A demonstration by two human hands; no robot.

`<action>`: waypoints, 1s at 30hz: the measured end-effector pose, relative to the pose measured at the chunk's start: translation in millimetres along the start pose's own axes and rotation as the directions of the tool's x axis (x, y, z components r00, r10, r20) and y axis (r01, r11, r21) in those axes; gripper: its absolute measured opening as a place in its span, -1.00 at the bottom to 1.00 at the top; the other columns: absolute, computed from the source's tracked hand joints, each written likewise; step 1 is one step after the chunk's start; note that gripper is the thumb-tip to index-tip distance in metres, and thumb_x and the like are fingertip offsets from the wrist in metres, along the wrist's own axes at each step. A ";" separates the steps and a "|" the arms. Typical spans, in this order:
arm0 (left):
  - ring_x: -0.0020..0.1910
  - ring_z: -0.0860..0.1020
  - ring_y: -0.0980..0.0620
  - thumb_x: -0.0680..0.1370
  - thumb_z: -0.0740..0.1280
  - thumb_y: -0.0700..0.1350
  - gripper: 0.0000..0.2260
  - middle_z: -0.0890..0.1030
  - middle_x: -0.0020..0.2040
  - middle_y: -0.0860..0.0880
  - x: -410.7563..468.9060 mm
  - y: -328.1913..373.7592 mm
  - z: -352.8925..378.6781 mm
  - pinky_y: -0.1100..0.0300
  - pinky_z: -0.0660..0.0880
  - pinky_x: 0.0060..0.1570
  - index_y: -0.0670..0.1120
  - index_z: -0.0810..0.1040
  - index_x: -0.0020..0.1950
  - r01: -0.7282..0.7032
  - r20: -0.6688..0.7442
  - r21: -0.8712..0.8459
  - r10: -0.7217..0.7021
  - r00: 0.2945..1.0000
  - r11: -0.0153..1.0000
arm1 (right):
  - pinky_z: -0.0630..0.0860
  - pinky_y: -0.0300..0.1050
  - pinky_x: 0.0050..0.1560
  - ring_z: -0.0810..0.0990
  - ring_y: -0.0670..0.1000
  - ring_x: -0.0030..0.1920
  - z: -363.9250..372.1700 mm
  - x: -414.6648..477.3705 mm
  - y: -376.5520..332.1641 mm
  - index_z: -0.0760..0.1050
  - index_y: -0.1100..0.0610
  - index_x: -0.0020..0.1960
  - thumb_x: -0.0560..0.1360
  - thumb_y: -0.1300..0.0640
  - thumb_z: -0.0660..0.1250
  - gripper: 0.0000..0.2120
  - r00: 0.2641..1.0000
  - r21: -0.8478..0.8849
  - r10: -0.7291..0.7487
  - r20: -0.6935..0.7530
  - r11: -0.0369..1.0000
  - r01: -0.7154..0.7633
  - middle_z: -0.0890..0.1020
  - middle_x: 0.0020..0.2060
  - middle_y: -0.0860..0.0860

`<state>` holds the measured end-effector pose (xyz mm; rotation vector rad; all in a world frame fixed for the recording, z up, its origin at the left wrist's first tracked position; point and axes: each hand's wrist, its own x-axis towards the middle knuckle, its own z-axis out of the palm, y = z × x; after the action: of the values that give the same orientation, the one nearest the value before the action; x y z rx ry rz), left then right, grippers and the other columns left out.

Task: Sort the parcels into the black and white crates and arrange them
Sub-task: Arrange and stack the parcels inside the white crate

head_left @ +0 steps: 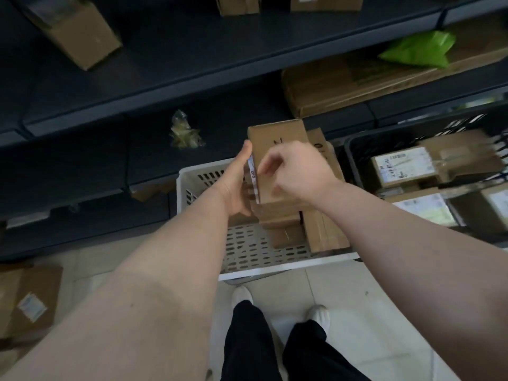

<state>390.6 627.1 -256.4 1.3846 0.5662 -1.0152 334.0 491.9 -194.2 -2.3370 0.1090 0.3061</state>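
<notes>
A brown cardboard parcel (277, 144) stands upright over the white crate (198, 177) on the floor. My left hand (237, 185) holds its left side, thumb up along the edge with the white label. My right hand (297, 171) grips the parcel from the front right with curled fingers. Several more brown parcels (321, 232) stand on edge in the white crate under and right of the held one. The black crate (354, 149) to the right holds several labelled parcels (404, 166).
Dark shelves (165, 86) run across the back with cardboard boxes (82, 34), a flat carton (357, 81) and a green bag (420, 49). A crumpled clear wrapper (182, 132) lies on a lower shelf. A flattened box (27, 301) lies on the tiled floor at left; my feet (242, 296) stand before the white crate.
</notes>
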 end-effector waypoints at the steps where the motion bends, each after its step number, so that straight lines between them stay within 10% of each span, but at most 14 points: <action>1: 0.06 0.54 -0.22 0.41 0.22 0.50 -0.38 0.59 0.03 -0.19 -2.6 1.3 2.6 -0.21 0.42 0.08 -0.05 0.54 0.04 0.002 -0.023 -0.001 -0.002 1.000 1.000 | 0.54 -0.15 0.07 0.59 -0.08 0.06 -1.9 0.3 7.1 0.60 -0.07 0.03 0.47 0.31 0.31 -0.69 0.985 -0.057 0.002 -0.175 0.998 -0.013 0.64 0.00 -0.11; 3: 0.04 0.53 -0.23 0.43 0.22 0.48 -0.42 0.57 0.00 -0.20 -7.7 2.3 8.7 -0.23 0.40 0.12 -0.05 0.50 -0.02 0.014 -0.067 -0.003 -0.014 0.998 1.000 | 0.47 -0.08 0.15 0.50 0.04 0.23 0.9 6.6 28.1 0.48 0.04 0.31 0.51 0.24 0.27 -0.61 0.935 -0.100 0.071 -0.348 0.989 -0.113 0.56 0.21 0.01; 7: -0.03 0.53 -0.19 0.42 0.13 0.53 -0.36 0.58 -0.02 -0.20 -0.1 -2.0 12.1 -0.19 0.35 0.10 -0.04 0.50 -0.04 0.026 -0.125 0.007 -0.025 0.992 1.000 | 0.34 0.18 0.37 0.28 0.19 0.42 16.7 13.1 55.7 0.09 0.15 0.53 0.47 -0.19 0.35 -0.19 0.917 -0.010 0.368 -0.150 0.927 -0.374 0.28 0.44 0.15; 12: 0.42 0.38 -0.21 0.45 -0.09 0.55 -0.13 0.45 0.41 -0.20 12.6 -2.0 18.4 -0.26 0.19 0.38 -0.04 0.45 0.44 0.028 -0.186 0.095 -0.010 0.983 0.995 | 0.11 0.29 0.42 0.05 0.24 0.53 42.1 20.3 40.9 -0.21 0.13 0.58 0.17 -0.54 0.35 0.31 0.874 -0.199 0.430 -0.227 0.858 -0.474 -0.01 0.56 0.20; 23: 0.38 0.42 -0.11 0.70 0.13 0.02 -0.60 0.43 0.45 -0.11 47.1 -8.7 23.3 0.05 0.35 0.28 -0.07 0.31 0.52 -0.027 -0.278 0.477 0.180 0.944 0.878 | 0.16 0.27 0.38 0.11 0.26 0.47 9.1 35.2 79.6 -0.17 0.05 0.59 0.15 -0.39 0.46 0.27 0.808 -0.286 0.458 -0.371 0.771 -0.569 0.02 0.53 0.19; 30: 0.54 0.09 -0.21 0.26 0.46 0.41 0.25 0.00 0.58 -0.19 83.2 -12.6 46.7 -0.12 0.13 0.50 -0.15 -0.23 0.60 0.234 -0.454 0.708 0.176 0.873 0.666 | 0.16 0.27 0.38 0.12 0.27 0.47 2.5 44.3 91.6 -0.15 0.03 0.59 0.17 -0.40 0.43 0.24 0.819 -0.273 0.478 -0.316 0.782 -0.561 0.05 0.51 0.18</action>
<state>410.2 562.9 -325.4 2.4435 0.5541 -0.9547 360.9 429.7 -270.0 -2.6608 0.9070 0.3432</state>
